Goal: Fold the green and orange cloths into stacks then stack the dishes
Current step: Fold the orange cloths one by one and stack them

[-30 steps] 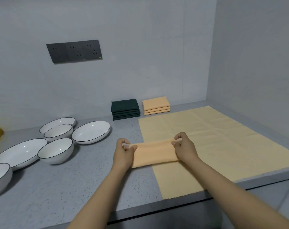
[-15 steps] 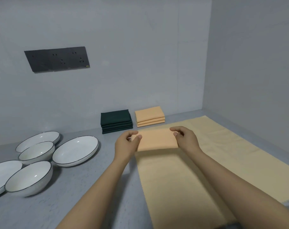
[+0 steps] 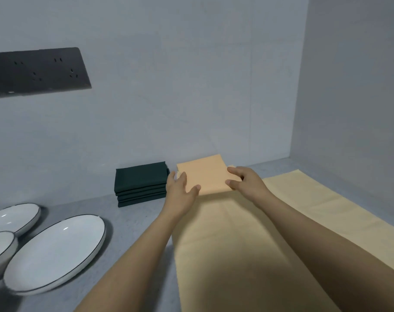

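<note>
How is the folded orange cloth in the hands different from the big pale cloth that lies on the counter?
The folded orange cloth is small, thick and a deeper orange; the big pale cloth is a spread single layer, more yellow. The left hand and right hand hold the folded one; the big one lies flat, untouched by either hand. Both are plain.

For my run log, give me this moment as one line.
step: stacking orange | hands: left hand and right hand hold folded orange cloth | beside: green stack | dishes: unstacked

Two bare forearms, no sleeves in view. Left hand (image 3: 180, 188) and right hand (image 3: 247, 183) ungloved, with no rings, watch or bands showing at wrists or fingers. Short, unpainted nails on the thumbs.
</note>
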{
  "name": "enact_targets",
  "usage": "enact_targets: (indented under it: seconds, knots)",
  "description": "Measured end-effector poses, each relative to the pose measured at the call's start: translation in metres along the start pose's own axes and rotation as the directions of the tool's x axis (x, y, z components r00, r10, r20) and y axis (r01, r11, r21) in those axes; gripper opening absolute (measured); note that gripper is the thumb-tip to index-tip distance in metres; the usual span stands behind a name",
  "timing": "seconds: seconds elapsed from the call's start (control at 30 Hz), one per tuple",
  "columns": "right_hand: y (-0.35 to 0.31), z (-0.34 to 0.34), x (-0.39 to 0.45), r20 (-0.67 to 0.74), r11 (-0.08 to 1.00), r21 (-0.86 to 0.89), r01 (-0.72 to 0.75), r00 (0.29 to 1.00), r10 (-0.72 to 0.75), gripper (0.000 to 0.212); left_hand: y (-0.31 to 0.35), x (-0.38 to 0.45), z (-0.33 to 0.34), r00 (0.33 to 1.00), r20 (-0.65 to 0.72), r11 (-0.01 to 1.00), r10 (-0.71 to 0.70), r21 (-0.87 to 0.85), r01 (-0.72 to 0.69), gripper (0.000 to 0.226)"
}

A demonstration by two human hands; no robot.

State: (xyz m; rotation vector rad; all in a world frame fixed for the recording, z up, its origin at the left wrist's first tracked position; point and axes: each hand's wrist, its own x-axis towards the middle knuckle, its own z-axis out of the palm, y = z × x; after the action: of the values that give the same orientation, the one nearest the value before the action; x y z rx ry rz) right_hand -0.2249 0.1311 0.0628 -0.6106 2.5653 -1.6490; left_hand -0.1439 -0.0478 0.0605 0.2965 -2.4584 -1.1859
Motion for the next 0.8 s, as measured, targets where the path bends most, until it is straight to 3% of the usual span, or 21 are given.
enact_targets:
  seconds: [0.07,0.37,0.6,0.7,0.8]
  knots:
    - [0.002,0.005,0.021,-0.012,0.999,-0.036,0.010,1.000,-0.011,0.050,-0.003,0.020,0.005,1.000,-0.022,1.000,0.000,0.025,0.000,0.021]
    - [0.017,0.025,0.114,-0.032,0.988,-0.145,0.051,0.998,-0.056,0.045,-0.023,0.107,0.028,0.997,-0.076,0.982,-0.027,0.185,0.041,0.049]
    - [0.039,0.037,0.139,0.002,0.977,-0.209,0.043,0.999,-0.043,0.045,-0.034,0.122,0.053,0.992,-0.113,0.945,-0.057,0.316,0.090,0.050]
    - [0.046,0.047,0.141,0.011,0.973,-0.226,0.052,0.999,-0.051,0.045,-0.043,0.122,0.061,0.986,-0.164,0.896,0.020,0.441,0.056,0.048]
    - [0.053,0.054,0.139,0.029,0.937,-0.345,0.061,0.998,-0.055,0.042,-0.052,0.122,0.065,0.986,-0.111,0.796,0.123,0.604,-0.031,0.047]
